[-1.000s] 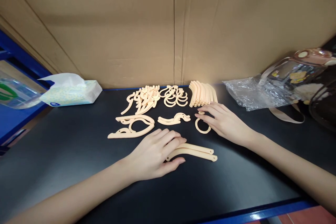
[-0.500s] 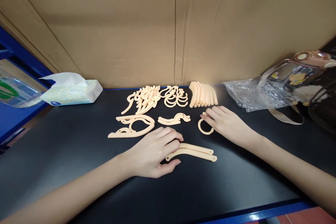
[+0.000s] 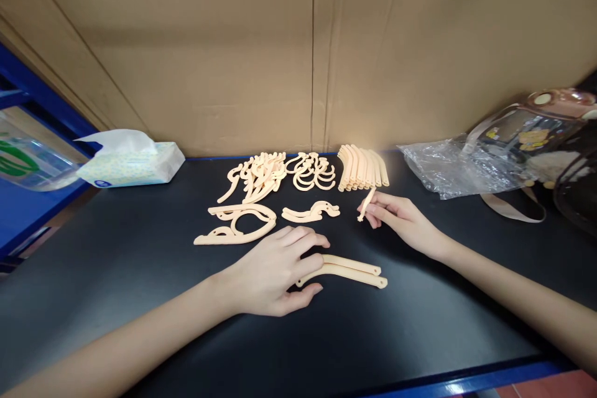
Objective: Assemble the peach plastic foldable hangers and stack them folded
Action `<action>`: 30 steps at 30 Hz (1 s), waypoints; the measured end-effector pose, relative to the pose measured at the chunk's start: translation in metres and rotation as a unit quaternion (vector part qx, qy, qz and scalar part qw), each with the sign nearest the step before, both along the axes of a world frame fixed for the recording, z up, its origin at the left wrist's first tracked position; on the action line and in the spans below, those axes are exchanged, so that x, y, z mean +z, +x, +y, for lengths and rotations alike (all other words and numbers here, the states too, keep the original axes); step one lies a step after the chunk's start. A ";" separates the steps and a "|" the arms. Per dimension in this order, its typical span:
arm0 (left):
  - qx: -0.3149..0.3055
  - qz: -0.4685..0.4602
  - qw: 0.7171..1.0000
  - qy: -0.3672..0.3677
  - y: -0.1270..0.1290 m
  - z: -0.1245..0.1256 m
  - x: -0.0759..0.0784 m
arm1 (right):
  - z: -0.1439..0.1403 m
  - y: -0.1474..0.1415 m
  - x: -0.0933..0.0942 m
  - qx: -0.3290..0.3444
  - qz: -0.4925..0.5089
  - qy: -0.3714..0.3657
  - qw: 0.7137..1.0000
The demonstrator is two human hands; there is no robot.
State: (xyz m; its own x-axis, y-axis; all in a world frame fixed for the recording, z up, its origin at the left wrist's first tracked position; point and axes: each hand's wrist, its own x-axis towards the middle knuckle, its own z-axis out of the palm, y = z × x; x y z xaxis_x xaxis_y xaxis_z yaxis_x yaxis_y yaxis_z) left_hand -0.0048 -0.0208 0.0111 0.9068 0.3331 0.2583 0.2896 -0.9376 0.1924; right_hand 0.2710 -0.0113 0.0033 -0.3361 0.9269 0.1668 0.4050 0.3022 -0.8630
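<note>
Pinched in my right hand [image 3: 396, 217], a cream plastic hook [image 3: 367, 204] is raised off the table and seen nearly edge-on. My left hand [image 3: 284, 267] is open, thumb apart from the fingers, over the left ends of two curved hanger arms [image 3: 352, 272] lying side by side. Its fingers hide part of these arms. Behind that hand lies a folding hanger [image 3: 252, 237] with its parts joined. Right of it are some stacked curved pieces [image 3: 310, 214], one with a scrolled end.
Along the back of the black table [image 3: 140, 273] are a pile of scrolled pieces [image 3: 261, 177], loose hooks [image 3: 305, 180] and a row of hanger arms [image 3: 361, 168]. A tissue pack [image 3: 135, 168] stands left; a clear plastic bag [image 3: 443, 165] lies right. Cardboard [image 3: 209, 62] rises behind.
My right hand has lifted the hook from the table and turned it from lying flat to edge-on. My left hand has stayed by the two hanger arms.
</note>
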 end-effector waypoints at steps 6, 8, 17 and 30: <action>-0.002 0.009 1.000 -0.018 0.001 0.001 0.000 | 0.001 0.000 0.001 -0.020 0.053 -0.063 0.996; -0.005 0.009 1.000 -0.017 0.001 0.001 0.000 | 0.002 0.000 0.000 -0.011 0.066 -0.077 0.995; 0.043 -0.115 0.986 -0.113 0.001 -0.005 0.004 | 0.005 0.003 -0.002 0.007 0.083 -0.096 0.992; 0.232 -0.335 0.744 -0.530 -0.004 0.007 0.023 | 0.003 0.004 -0.001 0.033 0.078 -0.103 0.991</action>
